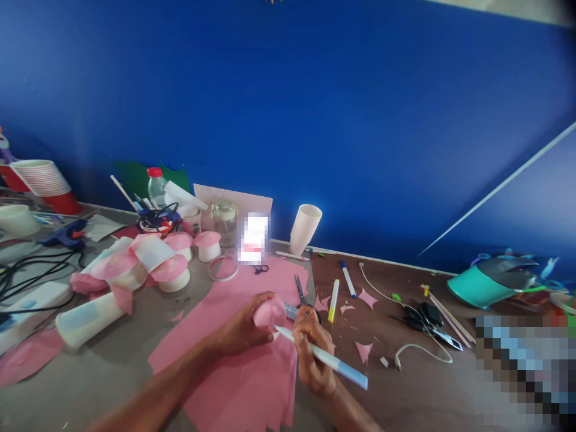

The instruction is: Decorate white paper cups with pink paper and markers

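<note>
My left hand [238, 329] is closed round a small rounded pink paper piece [269, 313], with a bit of white showing at its lower edge. In my right hand [312, 351] is a white marker [330, 359] with a light blue end, its tip touching or very near the pink piece. A clear and bluish item [290, 311] shows between the pink piece and my right fingers; I cannot tell what it is. Under both hands lies a stack of pink paper sheets [234, 390]. Dark scissors [300, 289] rest just beyond my right hand.
Left are paper cups with pink paper tops [171, 270], a glue gun [67, 234] and black cables [27, 270]. A glass jar [224, 219] and tilted white cups [306, 231] stand behind. Right lie a yellow marker [333, 301], pink scraps [363, 352], a white cable [423, 347] and a teal container [481, 282].
</note>
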Demonstrator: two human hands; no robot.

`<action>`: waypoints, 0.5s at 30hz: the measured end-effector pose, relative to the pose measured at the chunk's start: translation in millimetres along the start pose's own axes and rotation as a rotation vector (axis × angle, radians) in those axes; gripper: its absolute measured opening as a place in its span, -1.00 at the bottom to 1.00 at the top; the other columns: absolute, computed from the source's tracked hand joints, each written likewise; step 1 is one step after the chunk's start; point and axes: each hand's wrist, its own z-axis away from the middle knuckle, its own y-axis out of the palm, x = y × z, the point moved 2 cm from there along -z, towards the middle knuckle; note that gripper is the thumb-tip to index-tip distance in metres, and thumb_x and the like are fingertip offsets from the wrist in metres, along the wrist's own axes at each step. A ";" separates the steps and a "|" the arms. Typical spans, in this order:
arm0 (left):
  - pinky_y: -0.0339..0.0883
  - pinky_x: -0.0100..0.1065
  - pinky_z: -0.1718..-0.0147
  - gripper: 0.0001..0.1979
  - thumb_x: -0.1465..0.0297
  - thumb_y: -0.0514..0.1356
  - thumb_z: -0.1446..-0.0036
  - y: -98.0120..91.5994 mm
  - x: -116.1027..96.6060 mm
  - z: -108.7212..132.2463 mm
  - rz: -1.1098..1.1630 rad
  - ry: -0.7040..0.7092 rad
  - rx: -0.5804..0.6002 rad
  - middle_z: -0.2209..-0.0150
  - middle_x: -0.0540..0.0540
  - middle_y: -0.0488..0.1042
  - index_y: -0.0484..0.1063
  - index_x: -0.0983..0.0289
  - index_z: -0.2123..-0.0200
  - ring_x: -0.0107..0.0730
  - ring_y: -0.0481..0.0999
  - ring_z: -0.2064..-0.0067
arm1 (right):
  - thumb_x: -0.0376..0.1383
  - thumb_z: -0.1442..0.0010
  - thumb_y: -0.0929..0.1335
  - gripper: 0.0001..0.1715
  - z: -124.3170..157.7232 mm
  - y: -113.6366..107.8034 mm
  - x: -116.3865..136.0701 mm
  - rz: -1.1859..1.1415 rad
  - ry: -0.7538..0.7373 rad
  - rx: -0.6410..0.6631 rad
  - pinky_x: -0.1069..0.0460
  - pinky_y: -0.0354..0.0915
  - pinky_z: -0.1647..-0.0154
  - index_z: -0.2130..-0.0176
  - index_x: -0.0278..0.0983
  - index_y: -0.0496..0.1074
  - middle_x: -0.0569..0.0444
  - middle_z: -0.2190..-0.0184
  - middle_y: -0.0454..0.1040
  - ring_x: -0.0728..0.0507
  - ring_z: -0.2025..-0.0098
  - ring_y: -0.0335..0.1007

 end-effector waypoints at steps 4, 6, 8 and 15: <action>0.38 -0.02 -0.18 -0.24 0.21 0.38 -0.07 0.9 -0.2 0.2 0.009 0.000 0.005 -0.29 0.27 0.33 0.19 0.16 -0.30 0.12 0.42 -0.22 | -0.29 -0.43 0.17 -0.70 -2.3 1.4 6.6 0.023 -0.033 0.010 -0.11 0.27 0.22 0.38 -0.16 0.23 0.19 0.53 0.22 -0.10 0.45 0.19; 0.40 -0.04 -0.17 -0.25 0.24 0.37 -0.09 1.8 0.2 0.3 0.017 -0.005 0.007 -0.29 0.25 0.33 0.17 0.13 -0.30 0.08 0.42 -0.22 | -0.29 -0.43 0.17 -0.70 -3.0 1.8 6.6 0.034 -0.035 0.005 -0.10 0.26 0.25 0.39 -0.16 0.23 0.18 0.52 0.23 -0.11 0.43 0.20; 0.41 -0.06 -0.16 -0.26 0.26 0.36 -0.10 2.5 1.3 0.3 0.023 -0.004 0.004 -0.29 0.26 0.31 0.16 0.14 -0.30 0.06 0.42 -0.22 | -0.31 -0.42 0.17 -0.70 -3.2 1.9 5.9 0.044 -0.043 -0.002 -0.09 0.26 0.26 0.39 -0.17 0.24 0.18 0.52 0.24 -0.10 0.44 0.21; 0.27 0.03 -0.28 -0.23 0.22 0.38 -0.09 3.1 6.9 -0.6 0.010 0.012 0.005 -0.30 0.32 0.28 0.15 0.21 -0.30 0.12 0.33 -0.29 | -0.32 -0.41 0.19 -0.69 -1.4 1.4 3.7 0.057 -0.042 -0.006 -0.11 0.29 0.25 0.41 -0.17 0.24 0.18 0.54 0.24 -0.11 0.44 0.21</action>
